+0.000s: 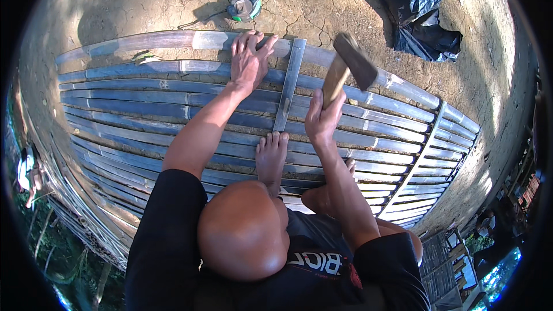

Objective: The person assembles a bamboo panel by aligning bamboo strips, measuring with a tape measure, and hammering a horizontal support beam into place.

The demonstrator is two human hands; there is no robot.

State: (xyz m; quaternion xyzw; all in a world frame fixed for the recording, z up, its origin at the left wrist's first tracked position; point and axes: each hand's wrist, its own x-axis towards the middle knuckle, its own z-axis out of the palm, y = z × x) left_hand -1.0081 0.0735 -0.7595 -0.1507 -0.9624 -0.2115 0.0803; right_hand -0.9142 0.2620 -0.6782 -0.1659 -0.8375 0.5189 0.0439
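My right hand (324,116) is closed around the wooden handle of a hatchet (355,62), raised above the bamboo, its dark metal head beyond my fingers. At the far edge of a panel of split bamboo slats, my left hand (250,60) grips the outermost bamboo slat (216,40), fingers bent over it. A short crosspiece (290,83) lies across the slats between my two hands. One bare foot (272,158) presses on the slats at the crosspiece's near end. My other foot is mostly hidden behind my right forearm.
A tape measure (245,7) lies on the cracked earth beyond my left hand. Further right is a crumpled black plastic bag (423,20). Another crosspiece (423,152) spans the panel's right part. Thin bamboo strips (86,219) are piled at the left.
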